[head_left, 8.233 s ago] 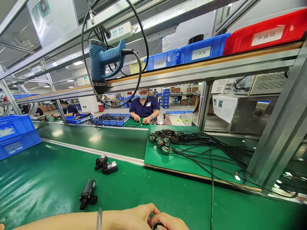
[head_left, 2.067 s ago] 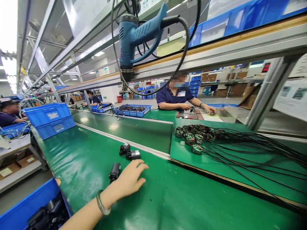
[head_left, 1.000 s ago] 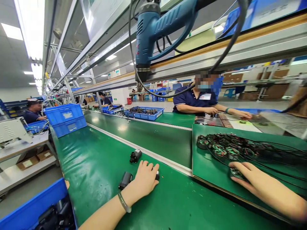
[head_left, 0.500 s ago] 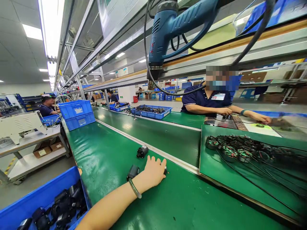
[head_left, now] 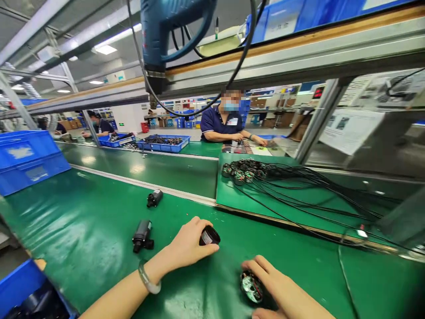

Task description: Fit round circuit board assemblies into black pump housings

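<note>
My left hand [head_left: 187, 245] is closed around a small black cylindrical pump housing [head_left: 209, 235] on the green mat. Near the bottom edge, my right hand [head_left: 275, 288] grips a round motor stator with a green circuit board [head_left: 251, 287], and a black wire leads away from it. Two more black pump housings lie to the left: one [head_left: 142, 235] beside my left wrist, another [head_left: 154, 198] farther back near the white strip.
A raised green board [head_left: 265, 204] carries a heap of stators [head_left: 244, 170] and long black wires. A blue heat gun [head_left: 162, 31] hangs overhead. Blue bins [head_left: 26, 159] stand at the left, another [head_left: 23, 288] at the bottom left. A person in a dark shirt [head_left: 221, 126] works opposite.
My left hand has drawn one pump housing toward me. My right hand, out of view half a second ago, has come back holding a stator. The camera has swung back to the right.
</note>
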`<state>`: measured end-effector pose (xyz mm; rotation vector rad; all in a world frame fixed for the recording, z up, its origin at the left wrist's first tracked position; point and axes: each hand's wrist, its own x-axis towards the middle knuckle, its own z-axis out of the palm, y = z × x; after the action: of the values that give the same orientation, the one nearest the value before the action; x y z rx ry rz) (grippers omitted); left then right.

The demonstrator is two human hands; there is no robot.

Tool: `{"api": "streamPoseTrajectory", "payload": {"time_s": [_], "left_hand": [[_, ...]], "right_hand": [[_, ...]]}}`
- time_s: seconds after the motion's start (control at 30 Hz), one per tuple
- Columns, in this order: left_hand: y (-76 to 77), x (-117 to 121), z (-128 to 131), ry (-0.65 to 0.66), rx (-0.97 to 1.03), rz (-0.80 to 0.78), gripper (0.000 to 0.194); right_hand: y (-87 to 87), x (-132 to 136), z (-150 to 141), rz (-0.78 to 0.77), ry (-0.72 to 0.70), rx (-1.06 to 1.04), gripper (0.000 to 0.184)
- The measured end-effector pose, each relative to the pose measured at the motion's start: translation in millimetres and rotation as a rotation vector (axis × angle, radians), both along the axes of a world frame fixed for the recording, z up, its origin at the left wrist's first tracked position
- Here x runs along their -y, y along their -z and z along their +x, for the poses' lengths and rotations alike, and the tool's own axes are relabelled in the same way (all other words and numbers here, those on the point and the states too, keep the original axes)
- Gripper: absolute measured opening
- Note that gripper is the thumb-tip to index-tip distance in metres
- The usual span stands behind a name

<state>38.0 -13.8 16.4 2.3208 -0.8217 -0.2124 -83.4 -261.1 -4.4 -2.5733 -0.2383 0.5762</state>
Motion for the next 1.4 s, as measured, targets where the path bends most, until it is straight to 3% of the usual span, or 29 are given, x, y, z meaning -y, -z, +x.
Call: {"api": "streamPoseTrajectory", "payload": {"time_s": [0.07, 0.1, 0.17, 0.27, 0.33, 0.4, 0.47, 0.53, 0.6, 0.67, 0.73, 0.8, 0.9, 0.97, 1.07, 1.13, 1.23, 1.4], "left_hand": [[9.0, 3.9, -9.0, 0.054, -0.086, -0.219, 0.047], [13.0, 6.2, -13.3, 0.073, -0.126, -0.290, 0.047], [19.9, 10.8, -21.1, 0.081, -0.193, -0.366, 0.047], [28.6, 15.4, -28.2, 0.052, -0.212, -0.416, 0.047], [33.8, 16.4, -28.4, 0.034, -0.125, -0.464, 0.048], [38.2, 16.1, -24.7, 0.050, 0.113, -0.489, 0.053], [41.2, 15.4, -18.1, 0.121, 0.416, -0.433, 0.057], [43.2, 14.9, -10.2, 0.197, 0.688, -0.283, 0.043], [44.7, 14.6, -3.8, 0.232, 0.829, -0.118, 0.029], [45.3, 13.9, -1.7, 0.222, 0.850, 0.022, 0.033], [43.7, 11.9, -5.4, 0.229, 0.758, 0.104, 0.059], [39.4, 8.3, -14.1, 0.323, 0.569, 0.078, 0.088], [31.8, 2.9, -28.6, 0.509, 0.069, -0.104, 0.110], [30.5, 2.3, -34.7, 0.575, -0.194, -0.124, 0.117], [37.7, 6.8, -38.0, 0.551, -0.343, -0.068, 0.119], [45.6, 11.1, -38.7, 0.496, -0.391, -0.157, 0.111], [54.1, 15.0, -40.2, 0.449, -0.369, -0.256, 0.097], [53.9, 14.8, -40.8, 0.294, -0.339, -0.174, 0.094]], "right_hand": [[-9.8, 2.7, 3.2, 0.078, -0.017, -0.006, 0.075], [-10.0, 4.6, 4.0, 0.115, -0.044, 0.029, 0.073], [-6.0, 6.9, 3.8, 0.171, -0.095, 0.087, 0.057], [-0.7, 3.7, 2.3, 0.235, -0.063, 0.079, 0.040], [0.2, -0.5, 2.0, 0.251, -0.034, 0.083, 0.034], [0.7, -3.8, 2.0, 0.248, -0.020, 0.096, 0.032], [1.9, -5.3, 1.9, 0.227, -0.009, 0.096, 0.032], [3.9, -5.1, 1.4, 0.189, 0.004, 0.078, 0.036], [5.6, -3.4, 0.3, 0.166, 0.011, 0.083, 0.042], [5.7, -0.7, -1.2, 0.176, 0.000, 0.095, 0.042], [3.6, 2.0, -3.4, 0.199, -0.029, 0.060, 0.043], [-0.4, 3.3, -6.1, 0.204, -0.072, -0.021, 0.054], [-7.2, 0.9, -10.0, 0.226, -0.137, -0.074, 0.061], [-10.0, -2.1, -11.5, 0.267, -0.158, -0.059, 0.057], [-9.4, -4.1, -11.2, 0.345, -0.151, -0.014, 0.049], [-7.0, -2.8, -9.5, 0.401, -0.140, 0.038, 0.047], [-5.0, 0.3, -6.1, 0.413, -0.150, 0.085, 0.050], [-7.4, -3.8, -3.5, 0.347, -0.169, 0.052, 0.037]]}}
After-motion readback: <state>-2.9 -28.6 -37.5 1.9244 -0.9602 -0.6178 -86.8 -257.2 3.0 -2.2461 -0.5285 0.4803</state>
